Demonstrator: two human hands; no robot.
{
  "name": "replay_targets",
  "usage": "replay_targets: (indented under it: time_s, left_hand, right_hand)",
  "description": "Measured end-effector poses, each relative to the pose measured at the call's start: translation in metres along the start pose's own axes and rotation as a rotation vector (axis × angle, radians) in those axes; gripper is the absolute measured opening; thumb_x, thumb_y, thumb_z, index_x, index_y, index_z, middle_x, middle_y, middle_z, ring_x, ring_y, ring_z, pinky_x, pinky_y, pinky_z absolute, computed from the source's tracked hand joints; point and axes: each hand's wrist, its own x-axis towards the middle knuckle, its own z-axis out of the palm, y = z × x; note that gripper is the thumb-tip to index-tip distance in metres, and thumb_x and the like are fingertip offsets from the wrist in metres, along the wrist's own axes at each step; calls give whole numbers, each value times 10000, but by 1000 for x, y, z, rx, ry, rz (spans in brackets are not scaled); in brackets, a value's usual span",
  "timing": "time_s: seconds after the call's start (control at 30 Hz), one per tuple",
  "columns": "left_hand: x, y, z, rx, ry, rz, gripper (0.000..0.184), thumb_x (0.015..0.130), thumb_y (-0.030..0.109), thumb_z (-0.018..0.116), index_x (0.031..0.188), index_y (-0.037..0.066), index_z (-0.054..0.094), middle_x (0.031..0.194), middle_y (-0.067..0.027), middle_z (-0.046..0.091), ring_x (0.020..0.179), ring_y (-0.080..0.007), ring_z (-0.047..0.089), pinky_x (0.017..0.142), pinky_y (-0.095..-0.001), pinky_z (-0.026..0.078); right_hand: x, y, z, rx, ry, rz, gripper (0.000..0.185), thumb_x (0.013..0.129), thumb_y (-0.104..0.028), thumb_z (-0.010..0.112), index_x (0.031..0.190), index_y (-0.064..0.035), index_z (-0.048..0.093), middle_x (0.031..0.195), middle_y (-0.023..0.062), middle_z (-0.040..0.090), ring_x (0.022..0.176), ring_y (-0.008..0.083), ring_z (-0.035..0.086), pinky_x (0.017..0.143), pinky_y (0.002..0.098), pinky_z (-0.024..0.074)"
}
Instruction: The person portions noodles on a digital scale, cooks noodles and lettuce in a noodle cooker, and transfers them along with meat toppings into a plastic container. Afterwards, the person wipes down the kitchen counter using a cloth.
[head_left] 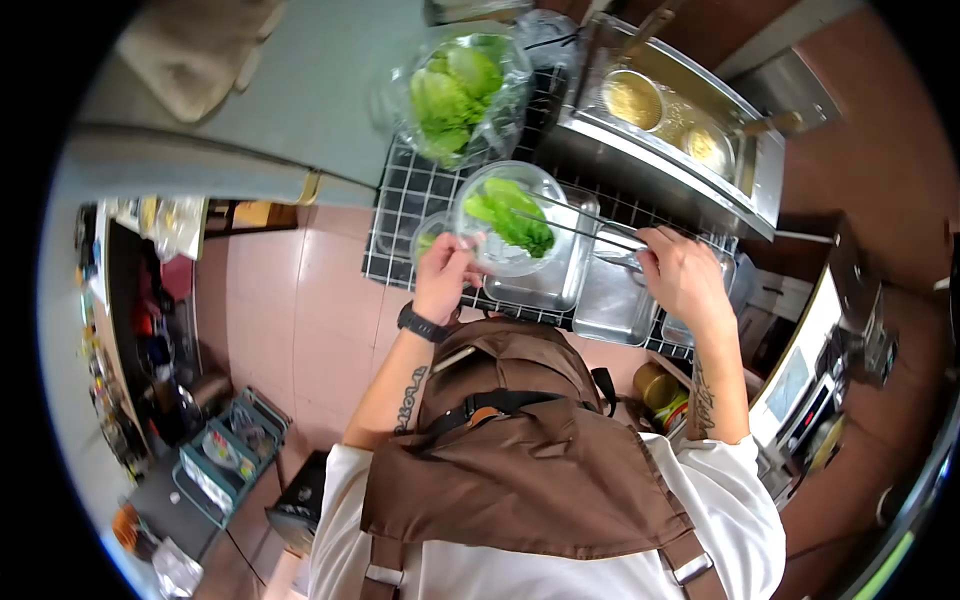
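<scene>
My left hand pinches the near-left rim of a clear round plastic bowl. Inside it lie green lettuce leaves. My right hand is closed on the end of long, thin dark tongs, whose two prongs reach over the bowl to the lettuce. Partly behind my left hand is a smaller clear round container with something green inside. Beyond the bowl, more lettuce sits in an open clear plastic bag.
Metal trays stand on a black wire rack under and beside the bowl. At the upper right is a steel cooker with round strainers holding yellowish food. A grey counter with a beige cloth lies at the upper left.
</scene>
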Motion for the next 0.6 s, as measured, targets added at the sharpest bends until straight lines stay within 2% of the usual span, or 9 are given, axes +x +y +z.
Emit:
replay_targets:
  time_s: [0.13,0.23,0.27,0.33,0.4,0.43,0.5,0.53,0.6]
  left_hand:
    - [1,-7,-17,22,54,22,43,966,74,542,934,68,514,1069,-94,680,761,-194,712,550,-242,488]
    - [-4,-9,-30,33,89,30,82,964,115,577,922,67,525,1048,-85,682,749,-197,710,534,-243,473]
    - [-6,-10,-34,-12,88,29,81,964,125,579,926,64,540,1005,-71,677,739,-201,707,528,-243,463]
    - [-14,-9,-36,10,109,-9,77,970,130,574,931,72,541,944,-65,679,704,-194,692,526,-246,462]
    - [-3,-15,-40,20,86,-12,82,974,134,571,925,77,537,928,-65,685,692,-190,685,526,-246,462]
    - [-2,-18,-45,42,69,-30,83,975,135,569,923,78,537,945,-71,690,692,-189,683,527,-245,462]
    - [-2,-17,-41,74,51,-46,82,978,134,561,922,79,535,993,-85,699,696,-188,682,530,-245,464]
    - [0,-14,-34,80,51,-40,80,979,132,557,923,79,534,1024,-94,702,699,-189,682,532,-245,466]
    - [-2,-15,-36,66,51,-42,76,986,127,538,928,84,515,1140,-127,698,709,-190,681,539,-251,478]
  right_hand:
    - [-65,34,35,451,58,325,312,884,-128,656,1161,15,637,963,217,683,837,342,683,771,380,531]
    - [-129,58,75,726,241,609,307,920,-132,624,1174,38,631,1002,159,712,897,229,685,811,357,531]
    - [-129,71,55,514,376,542,299,937,-122,600,1181,47,635,1011,136,713,933,202,675,850,345,529]
    - [-111,106,-4,412,468,655,271,940,-124,595,1150,35,660,1010,171,717,880,230,691,797,361,539]
    - [-73,140,-63,-104,321,576,218,908,-178,625,1060,-36,692,1022,200,694,892,369,669,814,429,540]
    - [-49,154,-82,-363,144,526,198,907,-179,584,986,-32,691,1012,197,703,934,369,674,847,457,530]
    - [8,184,-88,-498,-184,512,205,850,-103,540,915,-32,721,981,186,719,975,350,685,877,444,538]
    - [30,191,-79,-564,-158,429,200,826,-81,545,862,-54,739,977,168,730,965,337,699,835,432,560]
    - [74,196,-60,-620,-287,377,195,849,-126,560,820,-68,744,945,136,744,895,321,724,744,408,585]
